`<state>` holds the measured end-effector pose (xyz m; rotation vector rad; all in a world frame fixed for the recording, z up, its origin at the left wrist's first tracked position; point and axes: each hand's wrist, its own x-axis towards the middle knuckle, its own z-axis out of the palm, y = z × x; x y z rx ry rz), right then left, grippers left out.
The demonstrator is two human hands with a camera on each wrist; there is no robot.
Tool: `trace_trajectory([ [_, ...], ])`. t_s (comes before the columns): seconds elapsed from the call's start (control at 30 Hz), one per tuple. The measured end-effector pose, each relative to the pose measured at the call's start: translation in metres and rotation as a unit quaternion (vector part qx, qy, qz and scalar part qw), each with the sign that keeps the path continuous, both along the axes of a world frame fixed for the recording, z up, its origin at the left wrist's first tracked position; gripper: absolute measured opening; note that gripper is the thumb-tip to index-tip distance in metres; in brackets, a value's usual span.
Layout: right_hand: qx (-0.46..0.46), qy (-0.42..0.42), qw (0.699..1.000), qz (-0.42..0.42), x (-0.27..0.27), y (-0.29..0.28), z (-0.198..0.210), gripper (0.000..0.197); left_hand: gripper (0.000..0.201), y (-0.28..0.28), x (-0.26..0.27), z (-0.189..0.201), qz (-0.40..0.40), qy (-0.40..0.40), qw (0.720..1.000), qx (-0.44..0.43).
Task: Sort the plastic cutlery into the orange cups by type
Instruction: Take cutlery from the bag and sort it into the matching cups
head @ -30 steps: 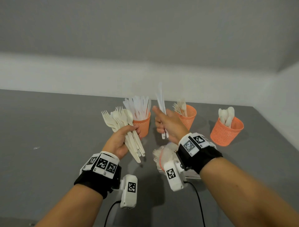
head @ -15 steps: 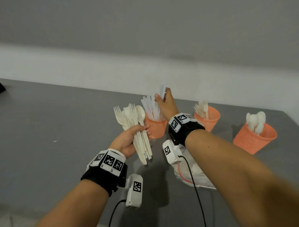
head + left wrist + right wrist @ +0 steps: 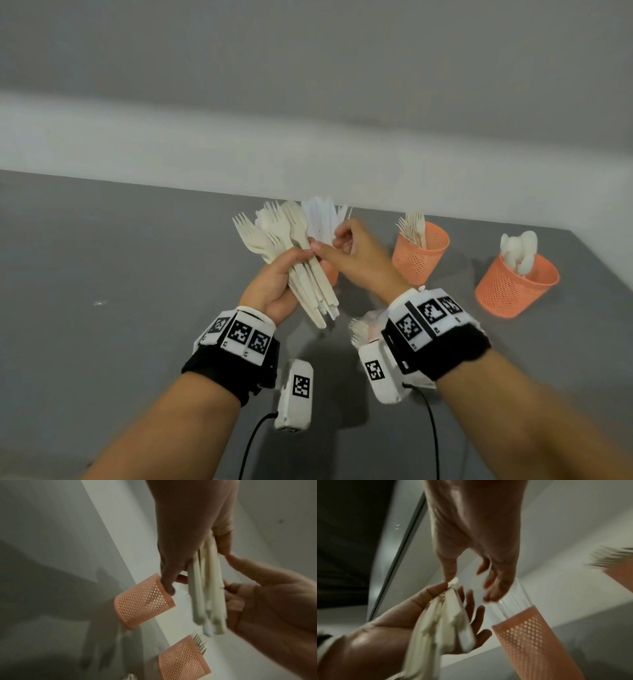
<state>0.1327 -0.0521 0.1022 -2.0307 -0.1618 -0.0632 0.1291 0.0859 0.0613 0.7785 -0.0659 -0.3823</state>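
My left hand (image 3: 277, 279) grips a fanned bundle of cream forks and spoons (image 3: 291, 240) by the handles, above the table. My right hand (image 3: 356, 253) is beside it with loosely curled fingers that hold nothing; its thumb touches the bundle near my left thumb. In the right wrist view the thumb tip meets the top of the bundle (image 3: 443, 615) while the other fingers stay apart. Behind both hands stands the orange knife cup (image 3: 144, 601), mostly hidden in the head view, with white knives (image 3: 322, 219) sticking up. The fork cup (image 3: 421, 253) and the spoon cup (image 3: 517, 287) stand to the right.
A clear plastic bag with more cutlery (image 3: 366, 329) lies on the grey table (image 3: 120, 274) under my right wrist. A white wall runs behind the cups. The table's right edge passes close to the spoon cup.
My right hand carried a white knife to the knife cup, let it go there, and has come back empty to the bundle. The left hand has kept its hold.
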Motion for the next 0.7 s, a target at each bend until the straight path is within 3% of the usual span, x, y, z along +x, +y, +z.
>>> trace_trajectory([
  [0.1,0.079,0.219,0.961,0.150,-0.022,-0.011,-0.001,0.027,0.016,-0.012,0.001,0.000,-0.007,0.001,1.000,0.030],
  [0.17,0.142,0.271,0.930,0.204,-0.027,-0.013,-0.006,0.022,0.019,-0.023,0.000,0.001,-0.009,-0.006,0.998,0.069],
  [0.27,0.161,0.279,0.931,0.172,-0.032,-0.021,-0.011,0.020,0.030,-0.038,-0.001,0.003,-0.021,0.004,0.996,0.092],
  [0.37,0.124,0.238,0.953,0.140,-0.037,-0.030,-0.010,0.009,0.050,-0.052,-0.003,0.002,0.023,0.010,0.994,0.102],
  [0.43,0.050,0.175,0.978,0.098,-0.036,-0.036,-0.012,0.022,0.045,-0.067,-0.008,0.007,0.042,-0.002,0.994,0.106],
  [0.5,-0.125,0.061,0.990,0.035,-0.034,-0.044,-0.019,0.034,0.031,-0.086,-0.012,0.011,0.041,-0.002,0.992,0.118],
  [0.57,-0.266,-0.050,0.963,-0.006,-0.038,-0.053,-0.028,0.042,0.029,-0.100,-0.013,0.014,0.050,0.008,0.989,0.137],
  [0.63,-0.269,-0.084,0.959,0.012,-0.044,-0.061,-0.033,0.055,0.019,-0.108,-0.011,0.015,0.071,0.024,0.990,0.119],
  [0.7,-0.229,-0.053,0.969,0.074,-0.044,-0.073,-0.034,0.072,0.019,-0.112,-0.009,0.014,0.066,0.032,0.993,0.097],
])
